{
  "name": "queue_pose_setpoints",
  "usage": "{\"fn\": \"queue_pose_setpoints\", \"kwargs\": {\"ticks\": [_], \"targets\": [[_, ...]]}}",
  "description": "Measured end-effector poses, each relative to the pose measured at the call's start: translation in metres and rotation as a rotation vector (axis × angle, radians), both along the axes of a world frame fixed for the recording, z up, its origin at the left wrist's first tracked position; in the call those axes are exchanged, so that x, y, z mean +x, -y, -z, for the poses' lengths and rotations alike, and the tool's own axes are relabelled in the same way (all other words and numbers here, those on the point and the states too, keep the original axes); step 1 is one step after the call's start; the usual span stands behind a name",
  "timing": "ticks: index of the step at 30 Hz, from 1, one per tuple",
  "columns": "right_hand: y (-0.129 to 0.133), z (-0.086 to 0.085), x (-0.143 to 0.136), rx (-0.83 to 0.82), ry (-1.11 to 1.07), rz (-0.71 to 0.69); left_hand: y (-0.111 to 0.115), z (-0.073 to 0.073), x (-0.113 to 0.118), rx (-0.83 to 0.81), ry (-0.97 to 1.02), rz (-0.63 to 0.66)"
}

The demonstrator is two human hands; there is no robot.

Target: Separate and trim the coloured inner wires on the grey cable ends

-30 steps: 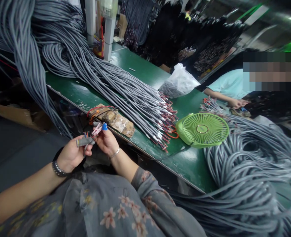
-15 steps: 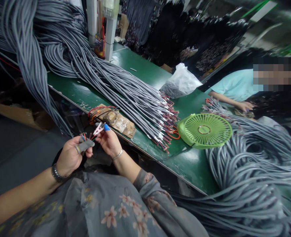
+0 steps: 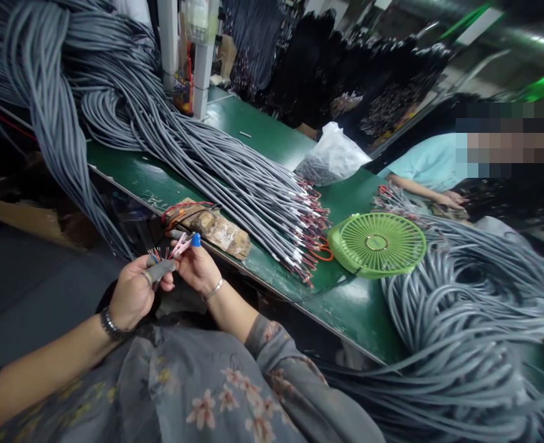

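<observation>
Just off the near edge of the glossy green table (image 3: 346, 307), I see the left hand (image 3: 133, 292) pinching a fan of thin, multicoloured wires (image 3: 157, 253); close beside, the right hand (image 3: 199, 267), blue cover (image 3: 196, 239) on its thumb, grips a small, pale-pink forked piece (image 3: 180, 246).

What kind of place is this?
Probably a cable workshop or factory: a long bundle of gray cables with colored wire ends lies across a green worktable, more gray strands hang behind, and a co-worker is nearby.
</observation>
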State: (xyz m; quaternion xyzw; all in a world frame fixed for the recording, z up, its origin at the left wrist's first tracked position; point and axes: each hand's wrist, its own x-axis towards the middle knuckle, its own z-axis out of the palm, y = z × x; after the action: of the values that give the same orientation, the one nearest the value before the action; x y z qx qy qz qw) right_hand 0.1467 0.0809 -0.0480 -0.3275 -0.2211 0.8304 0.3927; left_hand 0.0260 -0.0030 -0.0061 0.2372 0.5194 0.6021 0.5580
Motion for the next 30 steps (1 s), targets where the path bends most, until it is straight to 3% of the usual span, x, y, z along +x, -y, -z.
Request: {"fn": "queue_pose_setpoints", "kwargs": {"ticks": [5, 13, 20, 26, 30], "targets": [[0.001, 0.001, -0.005, -0.041, -0.025, 0.086, 0.000, 0.003, 0.000, -0.006, -0.009, 0.030], [0.005, 0.001, 0.006, -0.030, -0.019, 0.005, 0.009, 0.001, -0.004, 0.039, -0.056, -0.010], [0.010, -0.007, 0.009, 0.090, 0.077, 0.066, 0.011, -0.008, -0.015, 0.113, -0.290, -0.088], [0.016, 0.005, 0.008, 0.283, 0.272, 0.239, 0.003, -0.009, -0.016, 0.131, -0.463, -0.119], [0.013, 0.006, 0.006, 0.207, 0.202, 0.164, 0.001, -0.006, -0.015, 0.155, -0.570, -0.114]]}}
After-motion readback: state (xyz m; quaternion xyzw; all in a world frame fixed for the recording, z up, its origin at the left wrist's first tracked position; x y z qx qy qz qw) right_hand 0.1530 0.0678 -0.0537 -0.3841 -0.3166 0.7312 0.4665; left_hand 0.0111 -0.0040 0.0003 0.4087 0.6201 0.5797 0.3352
